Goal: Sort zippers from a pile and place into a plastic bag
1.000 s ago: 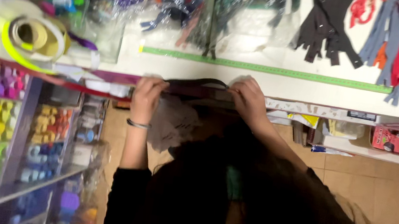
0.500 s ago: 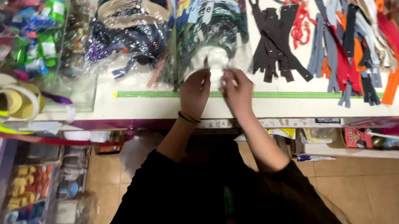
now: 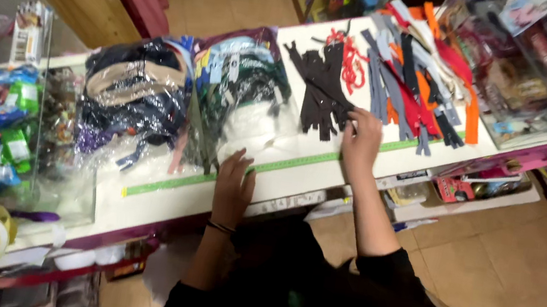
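Both hands have parted since half a second ago, when they met at the clear bags: now the left hand (image 3: 234, 187) lies flat and open on the white table (image 3: 160, 198), fingers at the edge of the clear plastic bag (image 3: 242, 99) of dark zippers, just above the green measuring strip (image 3: 286, 168). Further right, the right hand (image 3: 361, 139) spreads open and empty against the loose dark brown zippers (image 3: 318, 88), beside the multicoloured zipper pile (image 3: 420, 74). Sorting seems under way; next, fingers must pinch one single zipper free.
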